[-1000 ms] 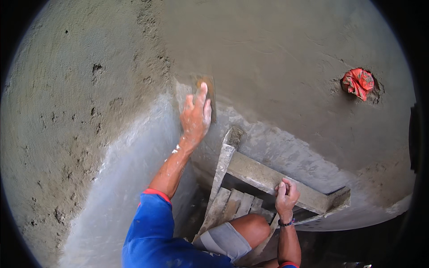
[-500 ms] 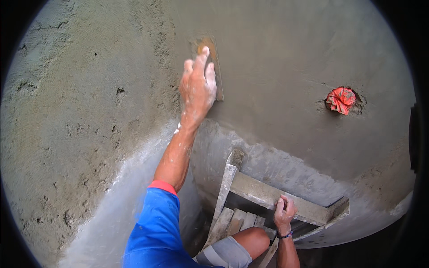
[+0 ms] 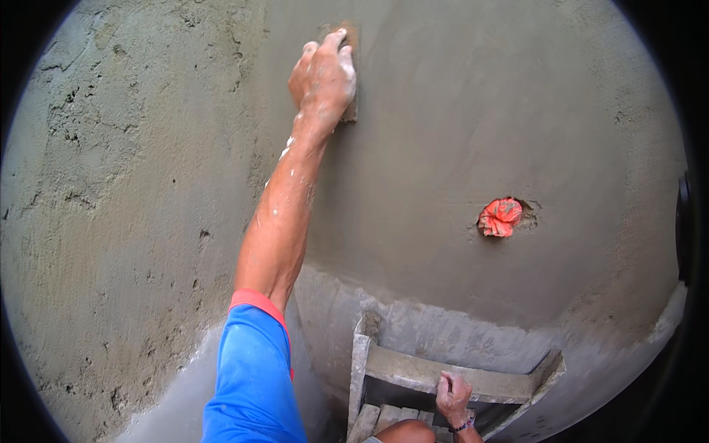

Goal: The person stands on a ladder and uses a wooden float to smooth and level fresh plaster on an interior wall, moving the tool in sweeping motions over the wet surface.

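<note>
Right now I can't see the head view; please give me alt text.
The left hand holds a flat trowel against a smooth grey wall, while the right hand grips the crosspiece of a rough frame below. A crumpled red wad sits in the wall, right of the left forearm.

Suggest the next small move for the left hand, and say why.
Probably slide the trowel slightly upward: the left hand holds it against the smooth wall, which continues above it. The red plug sits lower right, out of that path, and the right hand, on the rung, seems to steady the body.
</note>
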`<action>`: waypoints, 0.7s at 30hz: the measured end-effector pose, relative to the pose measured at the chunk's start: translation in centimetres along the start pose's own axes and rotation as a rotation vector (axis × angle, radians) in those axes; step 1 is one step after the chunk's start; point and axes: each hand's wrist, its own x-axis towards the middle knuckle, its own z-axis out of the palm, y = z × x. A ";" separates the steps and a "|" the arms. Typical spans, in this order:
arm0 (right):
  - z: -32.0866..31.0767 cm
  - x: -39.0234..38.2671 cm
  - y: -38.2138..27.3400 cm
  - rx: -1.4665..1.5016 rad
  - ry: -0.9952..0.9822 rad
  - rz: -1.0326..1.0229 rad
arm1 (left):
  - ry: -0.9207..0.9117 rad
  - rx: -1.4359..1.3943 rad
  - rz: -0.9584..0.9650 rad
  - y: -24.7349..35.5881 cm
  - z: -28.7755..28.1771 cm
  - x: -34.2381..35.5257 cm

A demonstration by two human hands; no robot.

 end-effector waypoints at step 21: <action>-1.5 1.0 0.0 0.029 -0.019 0.032 | -0.187 -0.003 0.290 4.2 0.8 -9.1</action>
